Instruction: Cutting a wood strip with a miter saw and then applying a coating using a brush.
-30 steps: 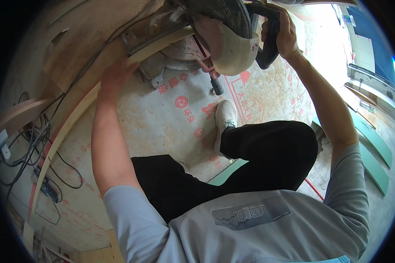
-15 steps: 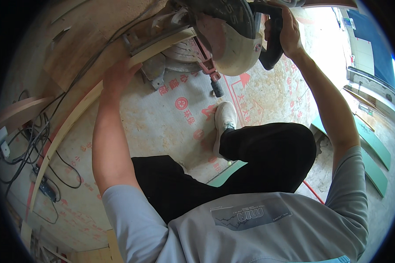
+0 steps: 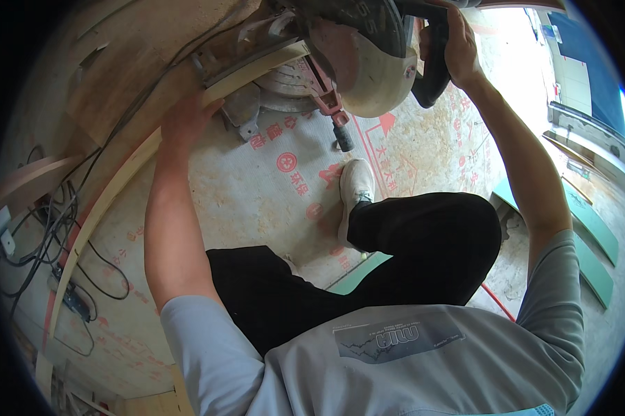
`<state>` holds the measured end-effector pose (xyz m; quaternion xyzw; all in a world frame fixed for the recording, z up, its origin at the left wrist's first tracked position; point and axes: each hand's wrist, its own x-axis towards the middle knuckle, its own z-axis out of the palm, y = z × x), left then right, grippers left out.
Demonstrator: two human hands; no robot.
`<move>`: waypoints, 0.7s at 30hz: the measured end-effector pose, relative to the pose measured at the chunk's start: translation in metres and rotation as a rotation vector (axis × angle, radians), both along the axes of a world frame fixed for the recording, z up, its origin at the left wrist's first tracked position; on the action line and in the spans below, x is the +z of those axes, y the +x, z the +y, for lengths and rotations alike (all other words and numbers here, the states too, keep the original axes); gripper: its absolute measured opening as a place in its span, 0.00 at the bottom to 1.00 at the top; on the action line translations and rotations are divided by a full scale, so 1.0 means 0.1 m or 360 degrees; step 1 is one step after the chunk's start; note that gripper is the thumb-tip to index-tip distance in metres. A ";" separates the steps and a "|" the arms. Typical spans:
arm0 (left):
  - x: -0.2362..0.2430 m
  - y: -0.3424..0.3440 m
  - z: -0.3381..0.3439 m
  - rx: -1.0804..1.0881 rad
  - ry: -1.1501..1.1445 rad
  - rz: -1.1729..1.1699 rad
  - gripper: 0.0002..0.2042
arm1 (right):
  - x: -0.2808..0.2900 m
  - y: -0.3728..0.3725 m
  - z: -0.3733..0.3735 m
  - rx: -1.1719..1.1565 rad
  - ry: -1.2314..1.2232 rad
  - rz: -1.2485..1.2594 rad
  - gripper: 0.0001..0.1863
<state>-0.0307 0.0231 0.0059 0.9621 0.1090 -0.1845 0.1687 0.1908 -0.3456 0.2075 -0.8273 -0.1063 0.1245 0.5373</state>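
Observation:
A long, thin wooden strip (image 3: 134, 161) runs from the lower left up onto the base of a miter saw (image 3: 278, 87). My left hand (image 3: 186, 121) is closed round the strip just left of the saw base. At the upper right, my right hand (image 3: 463, 52) grips the black D-shaped saw handle (image 3: 434, 66). The saw's pale blade guard (image 3: 378, 87) sits beside the strip's far end, and the blade itself is hidden. Below the base, a dark knob (image 3: 343, 137) sticks out toward my shoe (image 3: 357, 182).
Black cables (image 3: 46, 229) lie tangled on the left floor near a power tool (image 3: 73, 301). A brown board (image 3: 122, 104) lies at the upper left. Green panels (image 3: 590, 229) rest on the right floor. Printed protective sheeting (image 3: 257, 187) covers the floor.
Both hands keep their grips in nearly the same places. The right hand and saw handle have shifted very slightly; the strip stays on the saw base.

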 end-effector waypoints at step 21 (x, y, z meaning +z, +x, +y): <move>-0.03 0.03 0.00 0.0006 0.0017 -0.0009 0.36 | -0.15 -0.15 -0.19 0.0227 -0.0103 -0.0213 0.31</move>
